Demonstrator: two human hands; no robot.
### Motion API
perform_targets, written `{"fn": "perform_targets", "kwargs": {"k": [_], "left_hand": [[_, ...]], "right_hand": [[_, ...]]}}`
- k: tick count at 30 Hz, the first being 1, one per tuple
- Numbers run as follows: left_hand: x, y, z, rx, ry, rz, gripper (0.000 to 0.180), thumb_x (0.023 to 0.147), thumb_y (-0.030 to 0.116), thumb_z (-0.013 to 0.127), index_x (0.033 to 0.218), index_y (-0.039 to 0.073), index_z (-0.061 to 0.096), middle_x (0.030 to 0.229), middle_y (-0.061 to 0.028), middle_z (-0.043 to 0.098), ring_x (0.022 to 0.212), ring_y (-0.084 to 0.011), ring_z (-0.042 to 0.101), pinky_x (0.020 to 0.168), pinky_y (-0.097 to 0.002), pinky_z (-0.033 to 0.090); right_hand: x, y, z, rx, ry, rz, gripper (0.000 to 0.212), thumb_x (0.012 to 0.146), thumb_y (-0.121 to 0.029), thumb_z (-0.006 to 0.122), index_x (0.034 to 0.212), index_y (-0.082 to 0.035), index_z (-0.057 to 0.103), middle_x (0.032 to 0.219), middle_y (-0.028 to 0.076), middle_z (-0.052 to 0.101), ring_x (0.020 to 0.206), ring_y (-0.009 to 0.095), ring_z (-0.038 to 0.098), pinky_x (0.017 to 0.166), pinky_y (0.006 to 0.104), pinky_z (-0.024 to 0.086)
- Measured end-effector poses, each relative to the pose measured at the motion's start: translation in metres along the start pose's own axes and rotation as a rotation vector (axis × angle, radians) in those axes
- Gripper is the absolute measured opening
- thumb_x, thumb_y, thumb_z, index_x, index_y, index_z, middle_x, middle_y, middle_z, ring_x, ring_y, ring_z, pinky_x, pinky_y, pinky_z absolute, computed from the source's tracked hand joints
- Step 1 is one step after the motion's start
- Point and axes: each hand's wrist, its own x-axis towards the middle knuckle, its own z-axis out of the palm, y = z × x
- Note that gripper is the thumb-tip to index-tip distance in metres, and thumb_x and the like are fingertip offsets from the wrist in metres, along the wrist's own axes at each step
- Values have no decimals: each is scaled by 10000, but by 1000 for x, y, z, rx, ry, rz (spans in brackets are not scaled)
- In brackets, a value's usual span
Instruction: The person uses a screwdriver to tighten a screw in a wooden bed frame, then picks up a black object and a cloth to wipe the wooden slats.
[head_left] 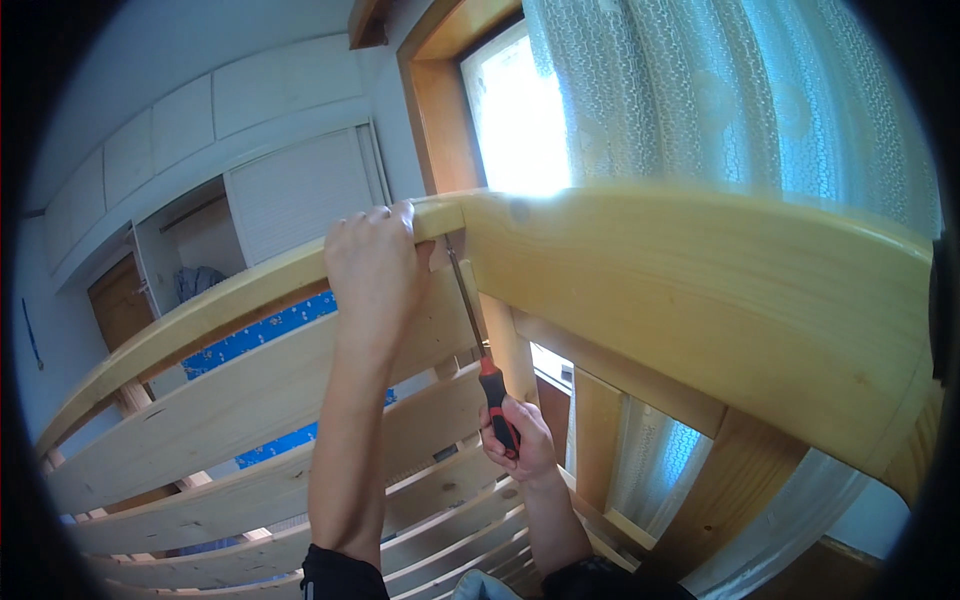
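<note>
My right hand (520, 440) is wrapped round the black and red handle of a long screwdriver (497, 408). Its thin metal shaft slants up to the underside of the wooden bed rail (255, 278), close to the corner. The tip appears to meet a spot under that rail, though the screw itself is too small to make out. Higher up, my left hand (375, 262) grips the same rail just left of the corner, fingers curled over its top. A broad wooden headboard panel (700, 290) joins the rail at the corner and extends to the right.
Pale wooden slats (200, 380) run below the rail, with gaps between them. Blue patterned fabric (262, 330) shows through. Behind the headboard hang sheer curtains (690, 95) by a bright window (512, 115). White built-in cabinets (300, 185) line the far left wall.
</note>
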Motion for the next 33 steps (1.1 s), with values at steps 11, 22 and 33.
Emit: {"fn": "perform_targets", "kwargs": {"k": [11, 22, 33], "left_hand": [[3, 3, 9, 2, 37, 2, 317, 695, 248, 674, 936, 49, 624, 809, -90, 629, 813, -240, 597, 750, -364, 425], [-1, -1, -4, -5, 54, 75, 399, 634, 228, 730, 965, 42, 610, 827, -75, 620, 802, -233, 582, 750, -350, 422], [0, 3, -6, 2, -9, 35, 394, 643, 257, 743, 949, 44, 616, 830, -73, 621, 806, -214, 584, 760, -339, 419]], "right_hand": [[1, 9, 8, -809, 451, -437, 282, 855, -212, 580, 666, -17, 503, 520, -26, 434, 456, 50, 366, 414, 231, 291], [-5, -12, 0, 418, -214, 185, 435, 911, -403, 412, 985, 20, 483, 577, 76, 442, 360, 98, 344, 348, 205, 284], [-3, -21, 22, -1116, 435, -530, 167, 808, -146, 609, 802, 5, 538, 577, 86, 496, 487, 148, 479, 464, 276, 378]]}}
